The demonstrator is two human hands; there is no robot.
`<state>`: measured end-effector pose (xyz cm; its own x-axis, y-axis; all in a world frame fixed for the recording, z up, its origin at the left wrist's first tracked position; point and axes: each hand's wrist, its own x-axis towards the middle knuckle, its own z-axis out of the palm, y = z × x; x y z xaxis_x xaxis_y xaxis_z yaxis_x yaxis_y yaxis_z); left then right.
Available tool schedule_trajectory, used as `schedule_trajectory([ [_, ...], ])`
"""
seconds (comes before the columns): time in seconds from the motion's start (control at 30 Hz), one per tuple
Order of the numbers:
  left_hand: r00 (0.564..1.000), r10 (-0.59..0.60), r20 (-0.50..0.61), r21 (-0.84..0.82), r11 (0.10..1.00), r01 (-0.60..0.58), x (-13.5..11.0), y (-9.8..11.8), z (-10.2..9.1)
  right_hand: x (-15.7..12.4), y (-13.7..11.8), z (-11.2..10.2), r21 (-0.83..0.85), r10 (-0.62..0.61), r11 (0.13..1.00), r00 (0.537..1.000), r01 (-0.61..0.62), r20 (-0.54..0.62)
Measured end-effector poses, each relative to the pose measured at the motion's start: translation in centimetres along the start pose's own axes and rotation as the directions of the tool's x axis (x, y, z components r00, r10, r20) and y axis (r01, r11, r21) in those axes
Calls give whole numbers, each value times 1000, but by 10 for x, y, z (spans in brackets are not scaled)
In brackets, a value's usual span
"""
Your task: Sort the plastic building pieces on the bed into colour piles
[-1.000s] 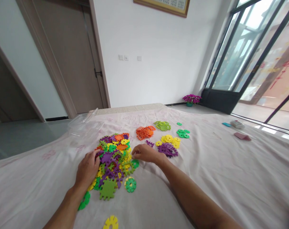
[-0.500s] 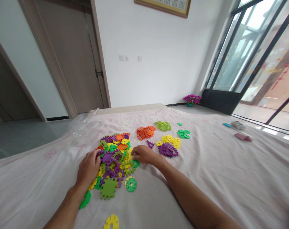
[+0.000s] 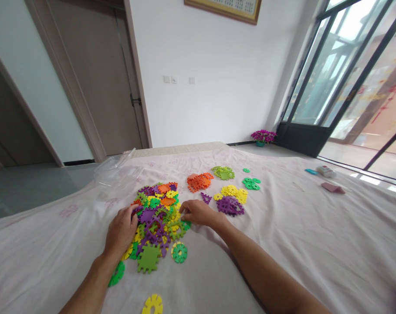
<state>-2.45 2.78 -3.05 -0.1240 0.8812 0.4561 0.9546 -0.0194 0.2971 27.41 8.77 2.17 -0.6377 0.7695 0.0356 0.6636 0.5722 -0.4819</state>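
Note:
A mixed pile of plastic interlocking pieces in purple, green, yellow and orange lies on the cloth before me. My left hand rests along its left edge, thumb and forefinger apart, touching a purple piece there. On the opposite side, my right hand bends its fingers against the pile's right edge, with a gap between thumb and forefinger. Some fingertips of both hands are hidden. Close to me lie a square green piece, a round green piece over a yellow one, and a yellow disc.
Beyond my right hand are single-colour groups: orange pieces, light green pieces, green discs, yellow discs and purple pieces. A clear plastic bag lies far left; a pink object lies right.

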Motion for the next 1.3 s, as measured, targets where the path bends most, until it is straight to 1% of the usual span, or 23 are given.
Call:
schedule_trajectory([
  [0.27, 1000, -15, 22, -5, 1000, 15, 1, 1, -1, 2, 3, 1, 14, 20, 1000, 1000, -20, 17],
  [0.47, 1000, -16, 22, -7, 1000, 16, 1, 2, -1, 3, 4, 3, -62, 5, 998, 1000, -6, -6],
  [0.73, 1000, -20, 18, 4, 1000, 20, 1, 2, -2, 3, 6, 5, -82, -11, 997, 1000, 9, -17],
  [0.97, 1000, -15, 10, 3, 1000, 15, 1, 0, 0, 3, 6, 5, -84, -27, 996, 999, 24, -25],
  [1.3, 1000, -18, 9, -5, 1000, 18, 0, 2, -2, 1, 3, 4, -64, -30, 998, 999, 28, -32],
])
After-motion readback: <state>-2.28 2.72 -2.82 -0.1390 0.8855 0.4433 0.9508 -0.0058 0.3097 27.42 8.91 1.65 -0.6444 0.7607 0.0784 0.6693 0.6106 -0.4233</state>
